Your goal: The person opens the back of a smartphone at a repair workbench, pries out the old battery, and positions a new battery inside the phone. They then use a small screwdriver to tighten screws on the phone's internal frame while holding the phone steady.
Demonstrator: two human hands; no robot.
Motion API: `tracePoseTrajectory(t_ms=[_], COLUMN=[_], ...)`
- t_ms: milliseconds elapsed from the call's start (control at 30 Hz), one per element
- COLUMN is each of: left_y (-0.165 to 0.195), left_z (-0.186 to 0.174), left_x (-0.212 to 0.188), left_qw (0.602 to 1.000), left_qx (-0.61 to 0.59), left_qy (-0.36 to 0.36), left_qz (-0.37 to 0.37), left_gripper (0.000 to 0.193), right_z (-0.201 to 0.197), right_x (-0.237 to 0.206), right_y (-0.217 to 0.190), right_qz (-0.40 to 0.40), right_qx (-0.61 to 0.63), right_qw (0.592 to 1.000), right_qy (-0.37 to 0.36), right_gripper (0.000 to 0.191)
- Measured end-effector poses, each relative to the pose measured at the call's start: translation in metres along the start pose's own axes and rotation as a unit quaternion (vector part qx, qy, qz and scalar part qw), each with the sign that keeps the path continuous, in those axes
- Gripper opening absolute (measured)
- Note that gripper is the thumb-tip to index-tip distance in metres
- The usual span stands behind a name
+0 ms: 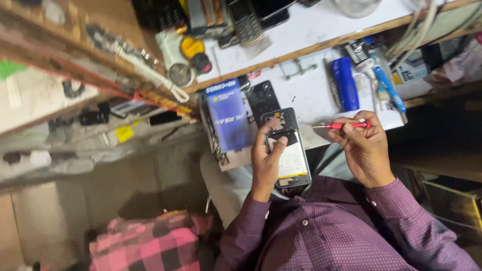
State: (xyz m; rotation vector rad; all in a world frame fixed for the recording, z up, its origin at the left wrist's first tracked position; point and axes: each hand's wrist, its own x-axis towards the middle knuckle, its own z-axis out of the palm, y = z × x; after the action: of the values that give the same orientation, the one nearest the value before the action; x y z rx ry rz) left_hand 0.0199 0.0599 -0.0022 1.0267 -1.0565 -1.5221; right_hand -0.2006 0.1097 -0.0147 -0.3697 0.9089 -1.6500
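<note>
My left hand is wrapped around an opened phone, back cover off, thumb pressed across its middle and fingers curled behind it, so the phone sits tilted in that grasp with its battery side facing me. My right hand is closed on a red screwdriver, pinched between thumb and fingertips; its metal tip points toward the phone and stops just short of the upper corner, not touching. Just beyond the left-hand grip lies a blue box, its edge close beside the phone. Past the screwdriver grip a blue tube-shaped tool lies on the white bench top, and a blue-handled tool sits a little farther off. Below both hands I see my purple dotted sleeves. Well away from the left hand, low in view, is a pink checked cloth
</note>
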Motion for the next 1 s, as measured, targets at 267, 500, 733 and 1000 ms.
tracePoseTrajectory(t_ms=[267,500,733,1000], left_y=[-0.016,-0.015,-0.023,-0.025], left_z=[0.031,0.039,0.035,0.033], left_x=[0.018,0.021,0.02,0.019], left_qw=[0.992,0.988,0.989,0.99], left_qx=[0.038,0.063,0.045,0.038], left_qy=[-0.107,-0.131,-0.12,-0.119], left_qz=[-0.053,-0.06,-0.075,-0.072], left_gripper=[0.024,0.029,0.026,0.023], right_z=[-0.012,-0.01,-0.01,-0.016], right_x=[0.0,-0.002,-0.001,-0.004], right_y=[-0.011,-0.013,-0.012,-0.014], right_qz=[-0.033,-0.041,-0.038,-0.06], right_qx=[0.036,0.026,0.011,-0.038], right_qw=[0.999,0.999,0.999,0.997], right_qy=[-0.019,-0.016,-0.019,-0.009], right_gripper=[0.03,0.032,0.031,0.03])
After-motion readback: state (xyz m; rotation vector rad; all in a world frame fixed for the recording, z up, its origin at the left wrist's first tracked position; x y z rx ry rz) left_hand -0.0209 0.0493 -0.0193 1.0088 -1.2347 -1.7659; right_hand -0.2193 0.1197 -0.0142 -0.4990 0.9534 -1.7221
